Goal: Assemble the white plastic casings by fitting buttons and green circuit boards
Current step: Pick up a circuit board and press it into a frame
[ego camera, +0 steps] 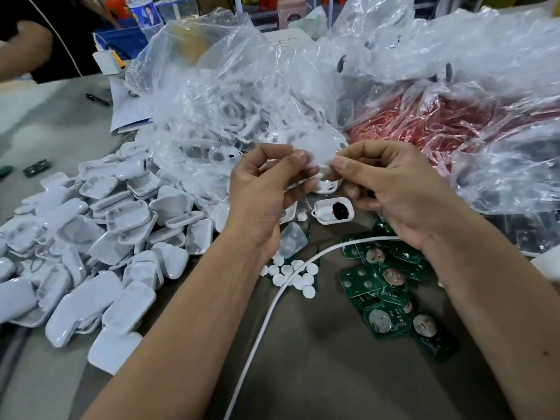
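A white translucent piece, blurred and hard to identify, is held between both hands above the table. The left hand pinches its left edge with thumb and curled fingers; the right hand pinches its right edge the same way, remaining fingers curled under the palm.

Directly below the hands lies an open white casing with a dark round part seated inside it — the nature of that part cannot be told. Just left of it sits another casing, partly hidden by the left hand. A translucent pad lies beside the left wrist, and a cluster of small white round buttons rests on the table just below it.

Green circuit boards lie in a loose overlapping pile under the right wrist, several showing round silver contacts. A white cable runs across the table between the forearms, passing over the buttons.

To the left, a large heap of white casing halves spreads over the table. Behind the hands stand crumpled clear plastic bags — one holding white parts, another holding red material. Another person's arm shows at far upper left.
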### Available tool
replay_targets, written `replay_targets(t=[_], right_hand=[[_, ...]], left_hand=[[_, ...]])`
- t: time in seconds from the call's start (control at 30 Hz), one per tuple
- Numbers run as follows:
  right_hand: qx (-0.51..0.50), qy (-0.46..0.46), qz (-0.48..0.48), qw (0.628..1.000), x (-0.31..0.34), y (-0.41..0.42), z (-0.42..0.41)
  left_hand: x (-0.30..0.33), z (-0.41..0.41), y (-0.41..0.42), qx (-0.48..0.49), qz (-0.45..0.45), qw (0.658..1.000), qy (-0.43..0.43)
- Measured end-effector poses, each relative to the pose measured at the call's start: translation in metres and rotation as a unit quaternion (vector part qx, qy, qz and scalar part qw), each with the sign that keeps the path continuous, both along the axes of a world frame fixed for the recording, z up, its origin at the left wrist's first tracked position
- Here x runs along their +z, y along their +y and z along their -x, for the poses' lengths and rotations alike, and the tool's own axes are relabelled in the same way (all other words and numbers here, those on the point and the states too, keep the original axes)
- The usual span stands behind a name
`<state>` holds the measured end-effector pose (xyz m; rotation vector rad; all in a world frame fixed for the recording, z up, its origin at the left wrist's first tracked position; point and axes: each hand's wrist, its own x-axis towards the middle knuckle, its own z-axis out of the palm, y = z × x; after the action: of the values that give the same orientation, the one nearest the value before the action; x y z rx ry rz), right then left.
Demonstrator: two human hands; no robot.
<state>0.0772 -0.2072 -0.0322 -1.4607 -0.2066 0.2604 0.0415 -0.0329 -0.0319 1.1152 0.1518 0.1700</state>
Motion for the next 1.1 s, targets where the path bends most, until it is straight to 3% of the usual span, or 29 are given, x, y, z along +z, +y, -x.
replay_targets(t=[0.13, 0.27, 0.5, 0.67, 0.8, 0.87, 0.97, 1.1], right_hand=[[-0.015, 0.017, -0.051, 0.998, 0.002, 0.0, 0.0], [-0.042, -0.001, -0.022, 0.999, 0.002, 0.003, 0.002], [-0.064, 0.045, -0.035, 0.996, 0.003, 0.003, 0.0], [-0.082, 0.027, 0.011, 0.996, 0.006, 0.0, 0.002], [-0.114, 0.026, 0.1, 0.988, 0.006, -0.003, 0.003], [-0.112, 0.028, 0.133, 0.984, 0.005, -0.003, 0.003], [-0.115, 0.03, 0.162, 0.98, 0.003, 0.0, 0.003], [-0.119, 0.035, 0.177, 0.976, 0.0, 0.001, 0.002]], left_hand=[[0.0, 0.001, -0.005, 0.003, -0.016, 1.0, 0.006], [-0.001, 0.001, -0.003, -0.025, -0.033, 0.999, 0.034], [0.001, 0.002, 0.002, -0.099, -0.074, 0.991, 0.051], [0.002, 0.001, 0.005, -0.065, -0.16, 0.984, 0.04], [-0.004, -0.002, 0.017, 0.041, -0.37, 0.928, -0.002], [-0.003, -0.002, 0.021, 0.049, -0.4, 0.915, -0.014], [-0.001, -0.001, 0.022, 0.028, -0.441, 0.896, -0.044], [-0.002, 0.0, 0.022, -0.083, -0.504, 0.855, -0.084]])
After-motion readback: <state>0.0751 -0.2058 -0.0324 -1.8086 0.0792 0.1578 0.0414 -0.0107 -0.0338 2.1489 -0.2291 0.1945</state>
